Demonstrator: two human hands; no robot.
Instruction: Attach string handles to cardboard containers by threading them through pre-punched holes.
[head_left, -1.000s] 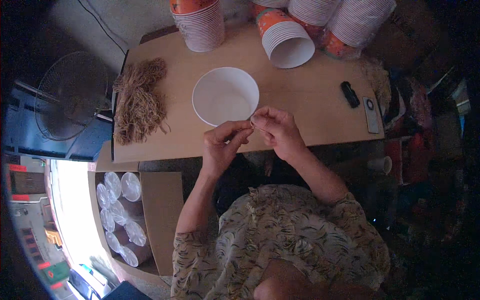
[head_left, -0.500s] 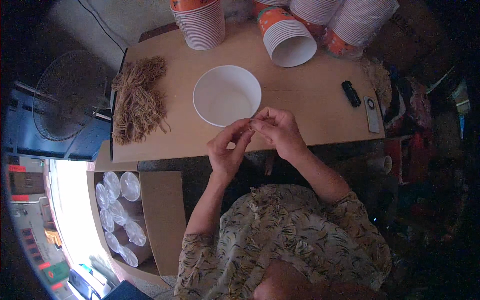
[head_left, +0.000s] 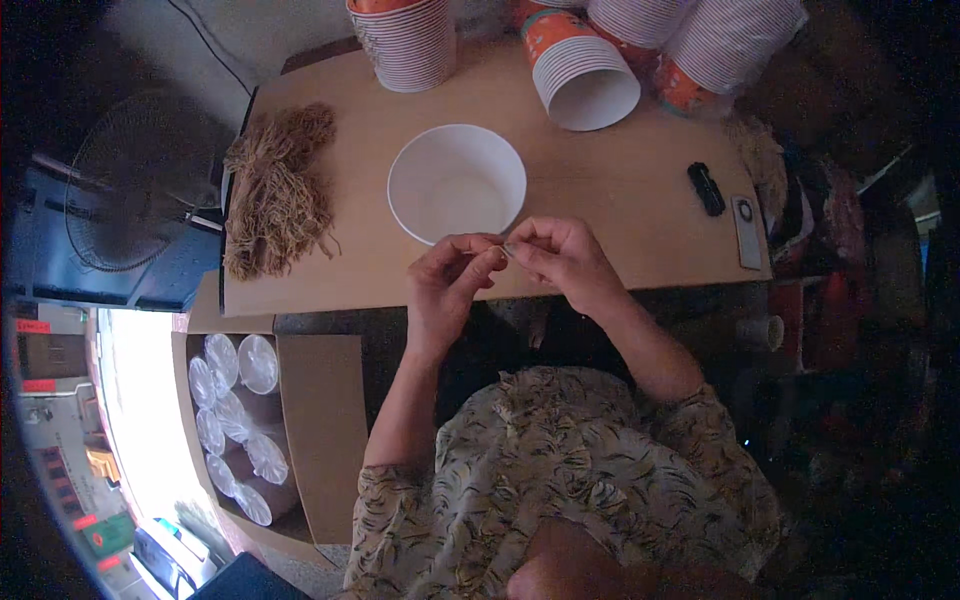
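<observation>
Small item (head_left: 506, 249) between the left hand (head_left: 446, 287) and right hand (head_left: 570, 262): too small to identify. White round bowl (head_left: 457, 180): near rim partly hidden by the left hand. Upright stack of orange-and-white tubs (head_left: 412, 48): cut off by upper frame edge.

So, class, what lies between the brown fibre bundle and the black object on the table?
The white tub stands between the brown fibre bundle and the black object, as the head view shows.

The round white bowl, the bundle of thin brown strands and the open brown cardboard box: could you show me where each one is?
Round white bowl (head_left: 457, 183): head view, on its bare inside.
Bundle of thin brown strands (head_left: 281, 192): head view, on its middle.
Open brown cardboard box (head_left: 322, 440): head view, on its right flap.
</observation>
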